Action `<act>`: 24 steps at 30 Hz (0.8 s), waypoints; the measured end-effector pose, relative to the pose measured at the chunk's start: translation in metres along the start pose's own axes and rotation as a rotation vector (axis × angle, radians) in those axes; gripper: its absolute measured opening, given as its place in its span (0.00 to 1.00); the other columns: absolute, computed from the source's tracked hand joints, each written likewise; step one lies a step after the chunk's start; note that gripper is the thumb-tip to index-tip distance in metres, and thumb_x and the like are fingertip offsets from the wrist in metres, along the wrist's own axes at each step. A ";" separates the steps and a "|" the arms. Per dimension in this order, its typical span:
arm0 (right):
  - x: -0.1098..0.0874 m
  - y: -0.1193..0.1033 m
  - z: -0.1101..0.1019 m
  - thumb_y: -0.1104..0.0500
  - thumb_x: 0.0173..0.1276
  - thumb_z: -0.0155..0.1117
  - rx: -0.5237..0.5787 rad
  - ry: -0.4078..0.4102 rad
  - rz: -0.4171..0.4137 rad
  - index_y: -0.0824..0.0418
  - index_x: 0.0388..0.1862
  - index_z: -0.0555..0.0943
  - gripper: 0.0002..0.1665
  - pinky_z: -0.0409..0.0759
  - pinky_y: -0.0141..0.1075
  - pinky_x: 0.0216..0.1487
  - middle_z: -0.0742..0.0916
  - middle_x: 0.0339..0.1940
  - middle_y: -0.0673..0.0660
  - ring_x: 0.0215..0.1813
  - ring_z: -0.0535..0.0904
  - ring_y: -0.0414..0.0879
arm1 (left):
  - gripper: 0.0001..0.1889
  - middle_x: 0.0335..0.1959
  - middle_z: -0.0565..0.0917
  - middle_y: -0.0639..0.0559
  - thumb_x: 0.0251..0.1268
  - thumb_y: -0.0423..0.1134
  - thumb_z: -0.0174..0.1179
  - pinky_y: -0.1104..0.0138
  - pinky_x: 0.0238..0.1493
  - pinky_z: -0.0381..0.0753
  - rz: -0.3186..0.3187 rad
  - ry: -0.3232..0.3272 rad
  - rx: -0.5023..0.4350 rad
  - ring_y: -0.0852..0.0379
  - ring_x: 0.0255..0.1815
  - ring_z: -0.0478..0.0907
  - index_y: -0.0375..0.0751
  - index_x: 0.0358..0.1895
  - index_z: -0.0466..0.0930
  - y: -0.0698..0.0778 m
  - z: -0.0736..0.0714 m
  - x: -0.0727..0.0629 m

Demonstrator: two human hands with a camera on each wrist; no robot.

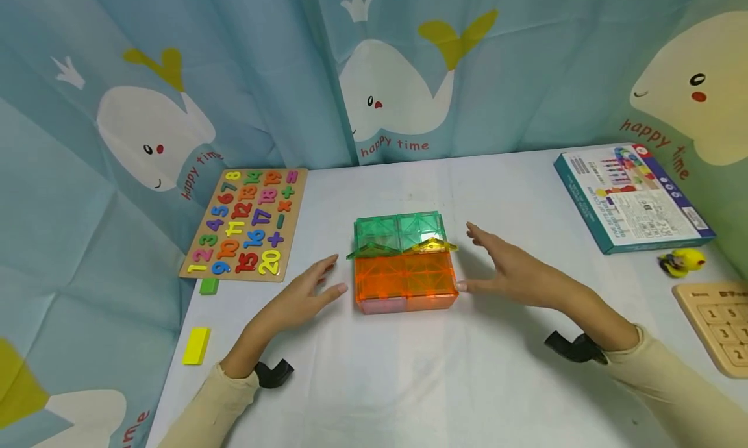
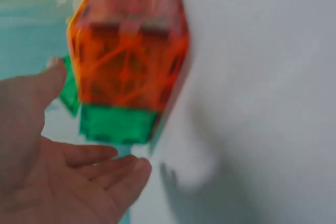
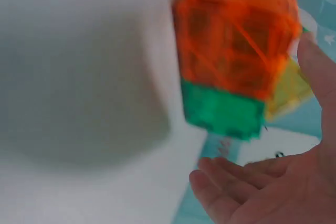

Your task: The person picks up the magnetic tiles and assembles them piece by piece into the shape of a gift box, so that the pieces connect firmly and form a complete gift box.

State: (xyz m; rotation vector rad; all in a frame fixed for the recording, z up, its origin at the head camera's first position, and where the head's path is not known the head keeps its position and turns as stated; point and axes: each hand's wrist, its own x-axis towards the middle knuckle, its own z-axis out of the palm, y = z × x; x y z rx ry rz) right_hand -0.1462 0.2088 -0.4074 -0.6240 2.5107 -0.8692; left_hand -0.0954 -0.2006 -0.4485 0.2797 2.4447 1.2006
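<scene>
A low block built of see-through tiles sits mid-table, orange toward the front and green at the back. Across its top stand a green triangular tile and a yellow triangular tile, each reaching a little past the side. To the left, my left hand is held with fingers extended and thumb apart, just off the block. My right hand is on the other side, fingers spread, its thumb tip close to the orange front corner; whether it touches I cannot tell. Both wrist views show bare palms beside the orange tiles.
A wooden number board lies at the back left, with a green block and a yellow block below. On the right are a boxed set, a small yellow figure and a wooden number puzzle. Curtains hang behind.
</scene>
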 end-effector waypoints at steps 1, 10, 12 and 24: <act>-0.001 0.001 0.007 0.33 0.64 0.76 0.020 -0.021 0.004 0.64 0.89 0.43 0.73 0.63 0.71 0.75 0.60 0.86 0.71 0.82 0.59 0.72 | 0.46 0.85 0.59 0.41 0.77 0.58 0.62 0.47 0.79 0.65 0.012 -0.044 -0.030 0.39 0.82 0.64 0.41 0.86 0.49 -0.001 0.005 0.000; 0.008 0.002 0.061 0.50 0.67 0.80 0.079 0.019 -0.197 0.51 0.89 0.46 0.65 0.72 0.62 0.73 0.70 0.82 0.64 0.77 0.73 0.64 | 0.54 0.85 0.60 0.49 0.70 0.45 0.72 0.52 0.81 0.63 0.126 -0.001 -0.022 0.50 0.81 0.66 0.46 0.88 0.42 0.005 0.044 0.011; 0.010 0.002 0.064 0.53 0.69 0.78 0.061 0.061 -0.193 0.51 0.88 0.49 0.61 0.76 0.60 0.70 0.73 0.80 0.63 0.74 0.76 0.62 | 0.52 0.84 0.61 0.52 0.71 0.45 0.71 0.53 0.81 0.62 0.117 0.025 0.012 0.52 0.81 0.65 0.49 0.88 0.44 0.006 0.045 0.014; 0.034 0.008 0.042 0.55 0.70 0.77 0.026 0.081 -0.160 0.57 0.89 0.48 0.60 0.67 0.64 0.76 0.68 0.83 0.67 0.79 0.69 0.67 | 0.49 0.83 0.64 0.53 0.74 0.47 0.68 0.54 0.81 0.64 0.136 -0.001 0.040 0.54 0.81 0.65 0.55 0.88 0.44 0.007 0.024 0.056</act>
